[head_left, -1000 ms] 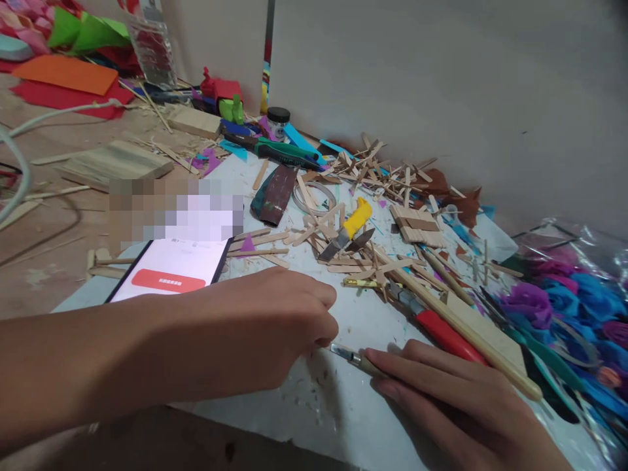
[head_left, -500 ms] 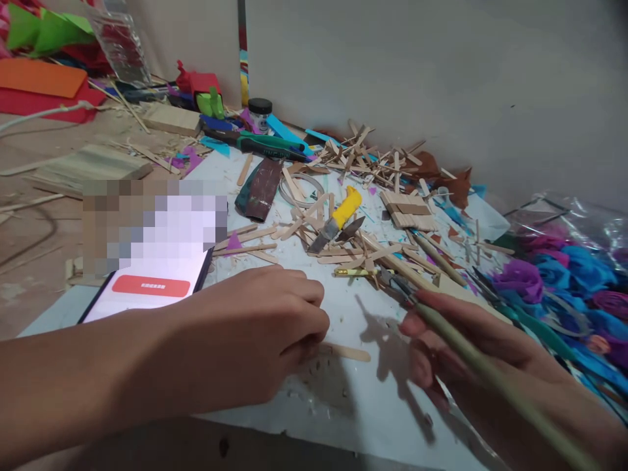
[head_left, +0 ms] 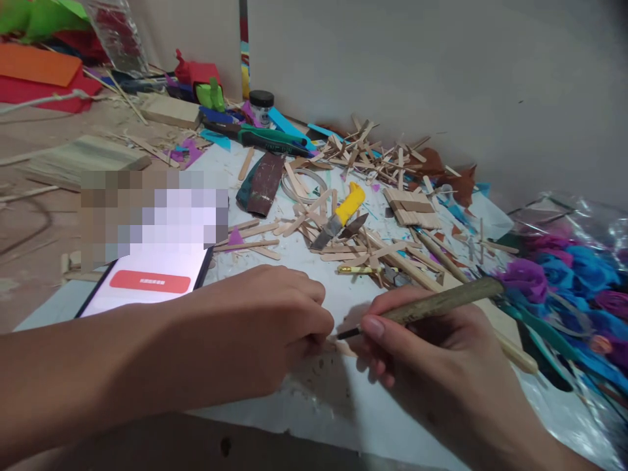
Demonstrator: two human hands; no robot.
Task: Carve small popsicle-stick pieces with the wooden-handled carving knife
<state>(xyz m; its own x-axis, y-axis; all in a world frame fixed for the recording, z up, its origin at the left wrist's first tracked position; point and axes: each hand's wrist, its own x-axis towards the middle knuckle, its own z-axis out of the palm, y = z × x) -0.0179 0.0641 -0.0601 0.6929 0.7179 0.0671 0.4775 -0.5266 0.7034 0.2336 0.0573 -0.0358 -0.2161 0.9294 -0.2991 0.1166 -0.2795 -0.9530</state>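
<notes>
My left hand (head_left: 289, 320) rests low over the white board, fingers curled down onto a flat wooden craft stick (head_left: 346, 348). Only the stick's right end shows, and the fingertips are hidden. My right hand (head_left: 432, 353) grips a thin tool with a round wooden handle (head_left: 441, 301), held like a pen. Its narrow dark tip (head_left: 347, 333) points left, close to the stick and the left fingers; whether it touches the stick I cannot tell. Beyond the hands, a yellow-handled cutter (head_left: 343, 212) lies among loose craft sticks.
A lit phone (head_left: 152, 281) lies left of my left hand. Farther back are a green-and-black handled tool (head_left: 272, 139), a clear tape ring (head_left: 304, 186), and a pile of sticks (head_left: 363, 154) by the wall. Blue and purple paper flowers (head_left: 569, 275) lie at right.
My right hand has moved left toward my left hand. The tool has swung round, its handle now rising to the right and its tip by the stick. My left hand is nearly still.
</notes>
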